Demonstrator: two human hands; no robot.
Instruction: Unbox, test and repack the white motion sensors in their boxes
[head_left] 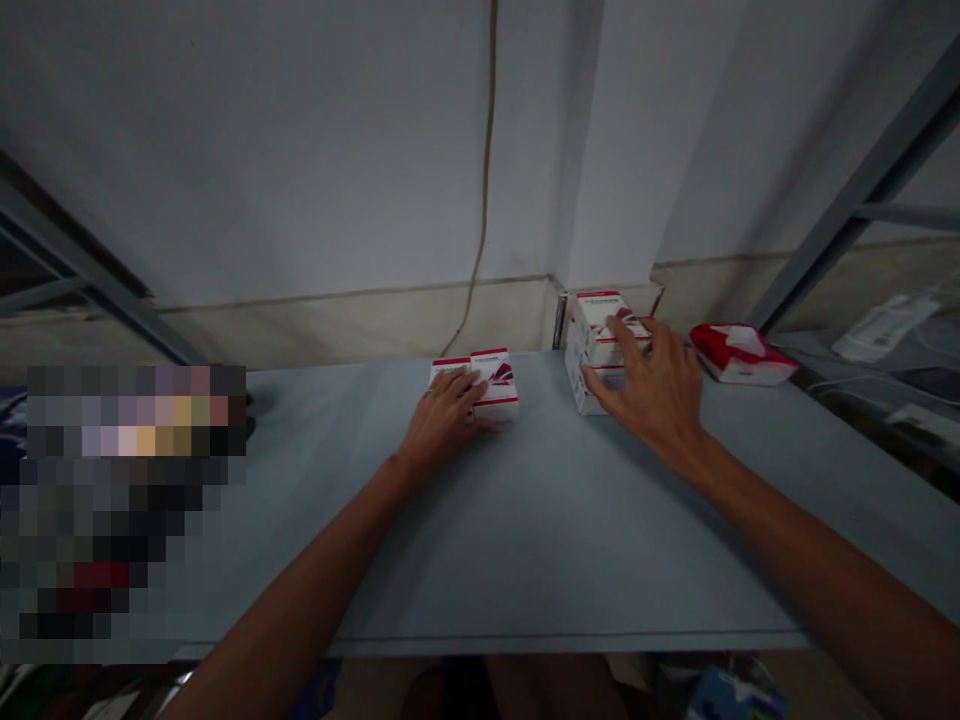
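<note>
The top box of the stack by the wall lay just left of the right hand's spread fingers, while the left hand lay farther off over a box pair, its grip impossible to tell.

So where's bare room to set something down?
Bare tabletop lies between your forearms, plus a narrower gap between the boxes at your left hand and the stacked boxes. It's crowded around your right hand, near the red packet.

White boxes bear red bands and purplish angular patterns; the tabletop is blue-grey.
</note>
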